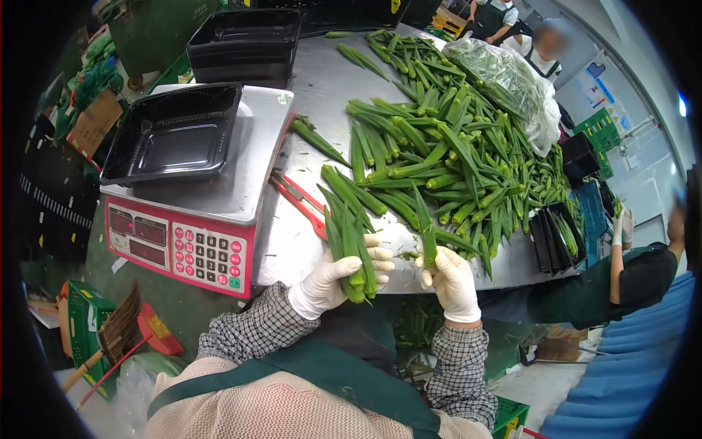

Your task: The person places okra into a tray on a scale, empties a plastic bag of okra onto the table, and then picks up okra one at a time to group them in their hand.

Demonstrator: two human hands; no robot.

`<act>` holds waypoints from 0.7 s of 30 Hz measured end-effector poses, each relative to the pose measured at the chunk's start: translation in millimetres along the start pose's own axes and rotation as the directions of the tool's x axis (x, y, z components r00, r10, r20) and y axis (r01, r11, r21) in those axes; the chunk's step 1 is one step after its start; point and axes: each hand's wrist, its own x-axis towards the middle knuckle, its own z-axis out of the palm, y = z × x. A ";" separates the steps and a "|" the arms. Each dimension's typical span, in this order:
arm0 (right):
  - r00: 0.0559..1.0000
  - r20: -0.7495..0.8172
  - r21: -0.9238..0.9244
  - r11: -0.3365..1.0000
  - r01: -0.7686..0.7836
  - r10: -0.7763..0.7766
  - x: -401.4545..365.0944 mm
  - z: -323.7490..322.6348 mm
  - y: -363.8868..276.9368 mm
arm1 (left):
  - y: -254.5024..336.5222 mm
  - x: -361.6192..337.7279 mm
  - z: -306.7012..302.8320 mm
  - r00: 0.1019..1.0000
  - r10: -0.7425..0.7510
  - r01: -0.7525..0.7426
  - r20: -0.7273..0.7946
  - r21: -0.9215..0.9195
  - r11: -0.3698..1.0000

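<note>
My left hand [333, 282], in a white glove, is wrapped round a small bunch of okra [349, 249] above the table's near edge. To its right, my gloved right hand [450, 282] pinches a single okra pod [424, 227] that points up and away from me. Beyond both hands lies a large heap of loose green okra [453, 161] on the metal table [314, 58]. A red-handled cutter [301, 201] rests on the table just behind my left hand, apart from it.
Left of the hands stands a red scale [175, 245] with a black plastic tray [175, 139] on its plate. More black trays [245, 47] are stacked behind. A clear plastic bag [512, 84] lies by the heap. A co-worker [607, 293] stands at the right.
</note>
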 end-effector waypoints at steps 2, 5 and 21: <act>0.997 -0.046 -0.087 0.995 0.058 -0.062 -4.8 3.6 -5.4 | -0.2 0.3 -0.3 1.000 0.001 -0.001 0.007 -0.002 1.000; 0.905 -0.215 -0.394 0.880 0.264 -0.368 -15.6 5.6 -11.2 | -0.3 -1.3 -1.4 1.000 0.006 -0.006 0.010 -0.005 1.000; 0.995 0.092 0.125 0.991 -0.038 0.027 -17.8 42.7 31.5 | -5.8 0.9 0.5 0.998 0.041 -0.044 0.044 0.057 0.997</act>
